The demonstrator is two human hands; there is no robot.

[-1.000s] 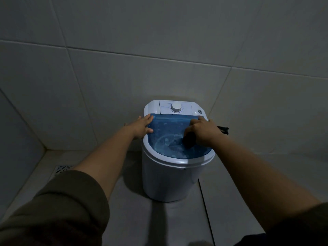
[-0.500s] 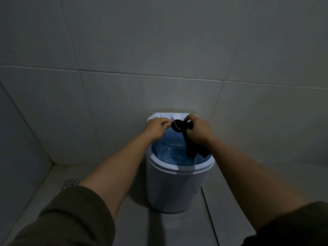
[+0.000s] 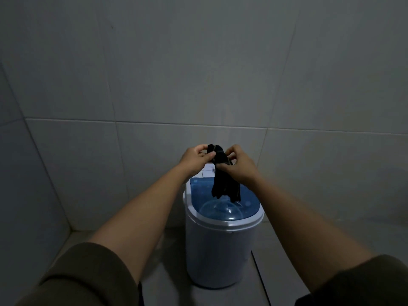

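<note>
Raised higher | left hand (image 3: 195,160), right hand (image 3: 240,165) pinch black cloth (image 3: 224,184) — arms outstretched

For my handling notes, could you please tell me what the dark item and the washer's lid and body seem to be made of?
The dark item: likely soft matte fabric; it hangs limp in folds. The lid: probably glossy translucent blue plastic; highlights, shapes show through. The body: seemingly smooth white plastic, faint sheen.
</note>
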